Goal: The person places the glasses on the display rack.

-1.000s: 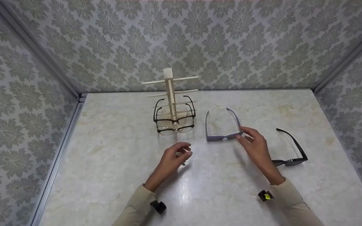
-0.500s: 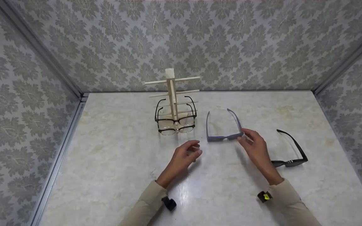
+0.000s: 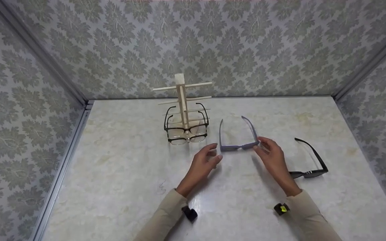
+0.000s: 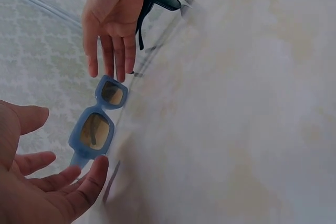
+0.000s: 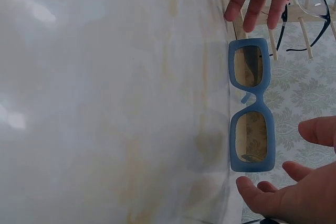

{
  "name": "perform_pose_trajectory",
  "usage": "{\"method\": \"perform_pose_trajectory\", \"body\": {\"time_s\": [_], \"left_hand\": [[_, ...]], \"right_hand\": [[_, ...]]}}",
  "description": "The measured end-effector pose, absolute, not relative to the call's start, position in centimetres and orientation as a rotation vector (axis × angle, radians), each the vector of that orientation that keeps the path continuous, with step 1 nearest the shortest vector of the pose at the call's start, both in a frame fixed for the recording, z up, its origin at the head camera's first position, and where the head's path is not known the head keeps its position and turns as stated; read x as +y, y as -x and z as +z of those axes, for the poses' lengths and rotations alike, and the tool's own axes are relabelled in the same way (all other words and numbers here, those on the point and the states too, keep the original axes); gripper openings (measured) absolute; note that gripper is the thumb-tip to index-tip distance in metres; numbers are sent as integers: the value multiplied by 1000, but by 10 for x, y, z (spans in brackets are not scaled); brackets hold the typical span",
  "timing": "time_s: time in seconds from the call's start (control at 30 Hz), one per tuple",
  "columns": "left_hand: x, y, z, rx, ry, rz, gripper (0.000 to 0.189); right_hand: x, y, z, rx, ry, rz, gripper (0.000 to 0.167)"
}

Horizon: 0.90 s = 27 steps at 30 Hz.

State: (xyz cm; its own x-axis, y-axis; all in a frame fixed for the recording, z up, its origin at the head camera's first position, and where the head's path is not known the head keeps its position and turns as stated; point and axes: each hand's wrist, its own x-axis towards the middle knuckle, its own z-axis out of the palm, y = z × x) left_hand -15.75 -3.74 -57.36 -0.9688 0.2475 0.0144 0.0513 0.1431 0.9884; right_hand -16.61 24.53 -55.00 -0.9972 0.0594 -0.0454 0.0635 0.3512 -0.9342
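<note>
A pair of blue-purple sunglasses (image 3: 239, 147) stands on the table with its temples unfolded toward the back wall. My right hand (image 3: 273, 155) is at the right corner of the frame, fingers around that end without a visible grip; in the right wrist view a small gap shows between fingertips and rim. Just left of the other corner is my left hand (image 3: 204, 164), its thumb and fingers spread apart and holding nothing. The left wrist view has both hands at opposite ends of the blue frame (image 4: 76, 135), with the right hand's fingers (image 4: 119, 59) straight.
A wooden eyewear stand (image 3: 180, 97) rises left of the sunglasses, with two pairs of dark-rimmed glasses (image 3: 186, 129) on its lower pegs and bare pegs above. Black sunglasses (image 3: 315, 172) lie to the right, partly behind my right wrist. Patterned walls (image 3: 193, 43) enclose the table.
My left hand has moved right and slightly forward, from below the stand to beside the left corner of the blue sunglasses. The right hand and the sunglasses have stayed nearly still.
</note>
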Motion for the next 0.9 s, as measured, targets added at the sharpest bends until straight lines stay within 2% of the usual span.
{"method": "perform_pose_trajectory", "body": {"time_s": [0.5, 0.9], "left_hand": [[-10, 172, -565, 2247, -171, 1963, 68], [0, 180, -562, 2268, -114, 1978, 65]], "right_hand": [[244, 174, -557, 2611, -86, -1778, 49], [235, 181, -559, 2643, -92, -1735, 47]]}}
